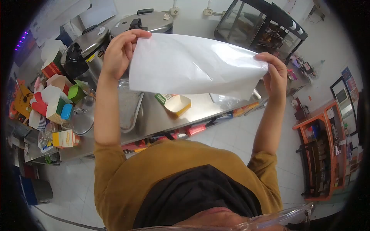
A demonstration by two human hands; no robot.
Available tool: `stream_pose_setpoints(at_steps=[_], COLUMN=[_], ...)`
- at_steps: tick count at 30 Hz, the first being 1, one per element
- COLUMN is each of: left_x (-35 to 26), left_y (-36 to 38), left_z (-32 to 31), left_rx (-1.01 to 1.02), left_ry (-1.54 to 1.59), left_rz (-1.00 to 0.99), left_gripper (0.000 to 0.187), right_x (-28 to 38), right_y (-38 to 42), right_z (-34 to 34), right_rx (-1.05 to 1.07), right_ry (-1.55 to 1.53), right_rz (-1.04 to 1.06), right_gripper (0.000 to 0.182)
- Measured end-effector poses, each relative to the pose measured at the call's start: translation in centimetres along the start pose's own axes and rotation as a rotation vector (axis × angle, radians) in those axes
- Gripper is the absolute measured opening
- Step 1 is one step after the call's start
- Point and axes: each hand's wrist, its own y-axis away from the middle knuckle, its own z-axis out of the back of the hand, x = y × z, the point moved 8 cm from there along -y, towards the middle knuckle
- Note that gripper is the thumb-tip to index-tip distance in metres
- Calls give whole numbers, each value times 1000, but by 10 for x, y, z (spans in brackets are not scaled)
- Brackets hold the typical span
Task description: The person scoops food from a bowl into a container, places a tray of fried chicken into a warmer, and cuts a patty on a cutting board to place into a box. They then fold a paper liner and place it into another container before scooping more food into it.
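A sheet of white glossy paper [192, 63] is stretched out in the air above the steel counter. Its upper left corner is pinched by my left hand [122, 52]. At the other end, my right hand [274, 71] grips the right edge between thumb and fingers. Below the sheet, an open paper food box [178, 104] with a yellow and green outside stands on the counter. Under my left forearm lies a rectangular metal tray [133, 111], partly hidden by the arm and the paper.
Large steel pressure cookers [89, 50] stand at the back left. Paper boxes, cups [37, 119] and a steel lid [83, 117] crowd the counter's left end. A glass display cabinet [262, 27] is at the back right, an orange shelf [322, 150] at the far right.
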Motion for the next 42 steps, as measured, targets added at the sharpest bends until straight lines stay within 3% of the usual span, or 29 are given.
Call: stream_pose_setpoints(at_steps=[1,3,6,9,13,14,19,25,29,32,35,38,41,42], left_x=[4,9,20,40,71,80,157,266,324,367,405,334,295,296], left_y=[0,3,8,15,40,51,114,183,208,233,264,228,150,129], left_z=[1,6,18,33,55,56,66,60,72,86,110,86,42,27], left_rx=[6,-83,-171,-267,-415,-466,-651,-841,-994,-1050,-1089,-1189,-812,-758], left_ry=[54,-177,-289,-246,-254,-244,-162,-225,-280,-434,-513,-1019,-1411,-1348], left_rz=[29,-24,-4,30,73,82,42,167,225,521,556,401,316,357], left_gripper=[21,22,24,29,35,35,32,28,33,35,32,23,20,19], right_x=[0,1,-15,-42,-77,-89,-185,-328,-403,-451,-477,-490,-499,-495], right_y=[-1,-6,-7,-11,-23,-23,-15,13,35,58,69,73,78,77], right_z=[-3,-11,-14,-13,-30,-37,-42,-46,-46,-46,-42,-38,-37,-41], right_rx=[22,70,0,-43,-17,0,122,395,518,506,538,576,630,640], right_ry=[-27,-81,-131,176,273,189,185,165,224,67,29,70,48,17], right_rz=[-23,-67,-175,-192,-188,-271,-505,-790,-819,-830,-830,-823,-842,-825], right_gripper=[22,24,22,25,43,50,49,48,49,48,47,48,48,49])
